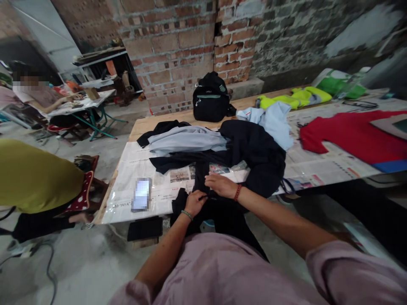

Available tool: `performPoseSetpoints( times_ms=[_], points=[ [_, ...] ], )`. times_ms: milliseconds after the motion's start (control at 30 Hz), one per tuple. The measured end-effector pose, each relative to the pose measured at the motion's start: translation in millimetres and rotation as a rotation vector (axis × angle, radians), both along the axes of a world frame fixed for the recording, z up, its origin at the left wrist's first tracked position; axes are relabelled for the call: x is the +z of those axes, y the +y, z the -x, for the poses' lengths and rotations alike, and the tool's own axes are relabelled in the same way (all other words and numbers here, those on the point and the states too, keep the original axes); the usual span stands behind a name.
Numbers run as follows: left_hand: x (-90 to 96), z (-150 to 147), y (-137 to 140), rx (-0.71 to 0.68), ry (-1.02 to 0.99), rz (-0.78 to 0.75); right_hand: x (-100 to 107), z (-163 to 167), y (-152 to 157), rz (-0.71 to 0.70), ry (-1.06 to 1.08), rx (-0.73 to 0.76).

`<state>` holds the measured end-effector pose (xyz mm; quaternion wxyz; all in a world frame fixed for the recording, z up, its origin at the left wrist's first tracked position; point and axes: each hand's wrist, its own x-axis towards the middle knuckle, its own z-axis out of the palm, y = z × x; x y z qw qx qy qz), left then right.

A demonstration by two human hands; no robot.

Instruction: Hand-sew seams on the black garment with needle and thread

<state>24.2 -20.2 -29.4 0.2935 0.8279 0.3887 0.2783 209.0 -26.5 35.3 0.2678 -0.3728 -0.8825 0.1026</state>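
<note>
A dark garment (pixel 254 148) lies bunched on the table, and a narrow black strip of its cloth (pixel 201 173) runs toward me at the table's front edge. My left hand (pixel 195 204), with a green bead bracelet at the wrist, pinches black cloth at that edge. Just to its right and slightly farther off, my right hand (pixel 221 185), wearing a red bead bracelet, is closed over the same cloth. Its fingertips are partly hidden. Behind the hands, a light grey garment (pixel 187 140) lies among the dark cloth.
A phone (pixel 141 194) rests on the newspaper-covered table (pixel 122 182). Behind the garments stands a black bag (pixel 210 99). Pale blue, yellow (pixel 295 98) and red clothes (pixel 343 133) lie to the right. People sit at the left, one in a yellow-green top (pixel 38 173).
</note>
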Motion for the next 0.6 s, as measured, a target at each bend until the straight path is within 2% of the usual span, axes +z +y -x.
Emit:
performPoseSetpoints(
  times_ms=[167, 300, 367, 467, 533, 600],
  points=[
    [-2.5, -0.4, -0.4, 0.02, -0.003, 0.007, -1.5, -58.7, 7.9, -0.045, -0.056, -0.26],
    [-3.0, -0.8, -0.5, 0.024, -0.012, 0.002, 0.0, -75.1, 4.6, -0.003, 0.036, -0.4],
    [-2.1, -1.1, -0.9, 0.028, -0.007, 0.001, -2.1, -65.3, -1.8, 0.032, 0.126, -0.479],
    [-0.2, -1.6, -1.2, 0.035, -0.005, 0.001, -12.6, -32.2, -17.1, 0.074, 0.25, -0.582],
    [1.7, -1.7, -1.2, 0.034, 0.003, 0.002, -24.7, -6.8, -28.3, 0.066, 0.247, -0.597],
    [5.0, -1.7, -1.7, 0.031, 0.036, 0.008, -38.8, 12.4, -36.9, 0.076, 0.156, -0.593]
  ],
)
